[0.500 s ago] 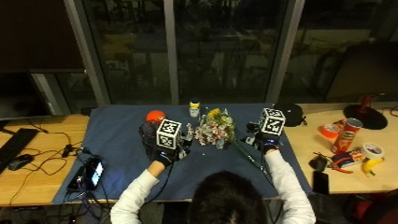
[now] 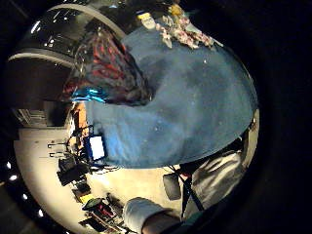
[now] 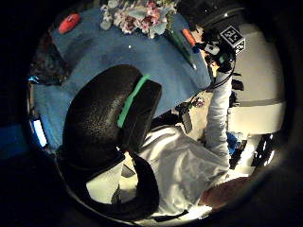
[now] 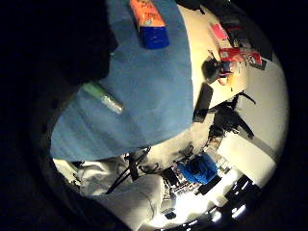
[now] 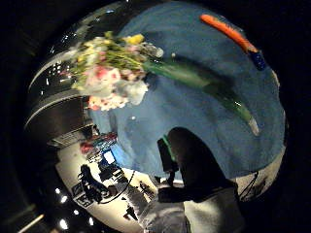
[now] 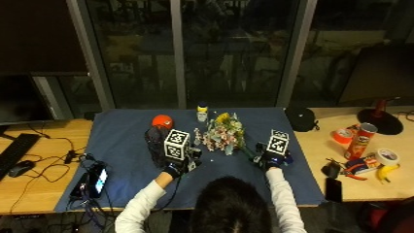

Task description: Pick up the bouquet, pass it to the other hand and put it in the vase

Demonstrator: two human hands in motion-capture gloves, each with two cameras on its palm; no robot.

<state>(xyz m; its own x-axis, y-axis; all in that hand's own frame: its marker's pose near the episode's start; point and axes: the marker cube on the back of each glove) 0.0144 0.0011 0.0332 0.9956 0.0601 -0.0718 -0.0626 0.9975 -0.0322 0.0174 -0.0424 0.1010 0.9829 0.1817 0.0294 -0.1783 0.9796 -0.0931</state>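
On the blue cloth (image 6: pixel 129 145), outside view: bouquet (image 6: pixel 223 133) lying at centre, blooms toward 12 o'clock, stems running toward 4 o'clock. Dark vase (image 6: pixel 155 145) at 9 o'clock of the bouquet, just beside the left hand (image 6: pixel 176 165). Right hand (image 6: pixel 271 159) over the stem end at 4 o'clock. Red object (image 6: pixel 162 121) and small bottle (image 6: pixel 202 112) toward 12 o'clock. Finger state of either hand cannot be told here.

Left little finger side palm view: vase (image 2: pixel 107 73) near the palm, standing on the cloth (image 2: pixel 195 112); bouquet (image 2: pixel 183 29) beyond, apart.

Left thumb side palm view: left fingers (image 3: pixel 109 113) curled, gripping nothing visible; bouquet (image 3: pixel 137 14) well apart.

Right little finger side palm view: green stem end (image 4: pixel 103 98) on cloth; orange tube (image 4: pixel 149 21) near.

Right thumb side palm view: bouquet (image 5: pixel 112 68) flat on cloth, stem untouched; grip cannot be told.
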